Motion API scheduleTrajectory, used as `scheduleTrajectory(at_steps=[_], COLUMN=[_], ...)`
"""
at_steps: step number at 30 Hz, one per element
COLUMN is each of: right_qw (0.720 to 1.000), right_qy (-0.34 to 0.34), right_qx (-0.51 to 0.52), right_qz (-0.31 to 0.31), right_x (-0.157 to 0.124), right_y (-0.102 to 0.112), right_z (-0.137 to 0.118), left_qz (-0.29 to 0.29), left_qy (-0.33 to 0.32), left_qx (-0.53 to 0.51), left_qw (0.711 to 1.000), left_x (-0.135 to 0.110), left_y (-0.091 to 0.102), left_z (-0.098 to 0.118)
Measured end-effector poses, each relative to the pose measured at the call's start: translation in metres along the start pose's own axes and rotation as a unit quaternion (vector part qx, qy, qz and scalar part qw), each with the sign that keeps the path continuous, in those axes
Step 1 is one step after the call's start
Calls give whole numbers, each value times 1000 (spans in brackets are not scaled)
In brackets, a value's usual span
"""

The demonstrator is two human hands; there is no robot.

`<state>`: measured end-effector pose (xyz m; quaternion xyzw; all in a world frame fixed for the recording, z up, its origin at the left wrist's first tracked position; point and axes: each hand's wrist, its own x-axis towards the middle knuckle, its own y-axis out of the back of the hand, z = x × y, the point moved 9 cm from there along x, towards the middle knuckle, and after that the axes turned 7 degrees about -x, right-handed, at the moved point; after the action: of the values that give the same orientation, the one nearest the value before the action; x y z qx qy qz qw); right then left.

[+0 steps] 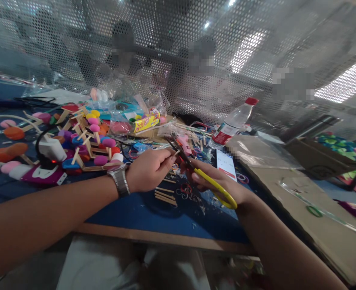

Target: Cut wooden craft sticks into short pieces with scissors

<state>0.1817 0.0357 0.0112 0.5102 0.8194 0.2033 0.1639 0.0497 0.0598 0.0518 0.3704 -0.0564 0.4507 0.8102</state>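
Yellow-handled scissors are in my right hand, its fingers closed around them and the dark blades pointing away to the upper left. My left hand, with a metal watch on the wrist, pinches a thin pale stick between thumb and forefinger. The stick's end lies right by the blades; whether they touch it I cannot tell. Below my hands, several short wooden sticks lie in a row on the blue table. Scraps and small coloured bands are scattered beside them.
Wooden pieces with coloured foam shapes pile up at left, near a purple power strip with a white plug. A plastic bottle leans behind a phone. Right stands a cardboard box. Perforated metal mesh rises behind.
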Motion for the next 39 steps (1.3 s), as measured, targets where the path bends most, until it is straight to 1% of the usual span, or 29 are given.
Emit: scheduleTrajectory(at_steps=[5,10,14,21,25,28,31,34,39], right_qw=[999,999,998,999,1000,1000,998,997,997], right_qy=[8,23,37,32,-3,-27,-36,-53,-52], right_qx=[-36,-44,-44,-33,-6,-8,-30,-36,-30], right_qz=[7,-22,-20,0,-10,11,36,39,46], right_x=[2,3,3,6,6,3,0,-2,-1], right_y=[-1,-6,-6,-3,-5,-3,2,4,5], right_z=[-4,-9,-10,-8,2,9,13,18,20], left_qz=[-2,-13,-14,26,17,8,0,-6,2], left_qy=[4,11,8,5,4,21,28,26,13], left_qx=[1,-14,-11,70,116,121,114,114,116], left_qw=[1000,1000,1000,997,993,992,993,993,993], left_x=[0,1,1,1,1,1,2,2,1], left_y=[0,-1,0,7,6,4,3,2,3], left_z=[-1,-1,0,-1,-2,-4,-4,-3,-2])
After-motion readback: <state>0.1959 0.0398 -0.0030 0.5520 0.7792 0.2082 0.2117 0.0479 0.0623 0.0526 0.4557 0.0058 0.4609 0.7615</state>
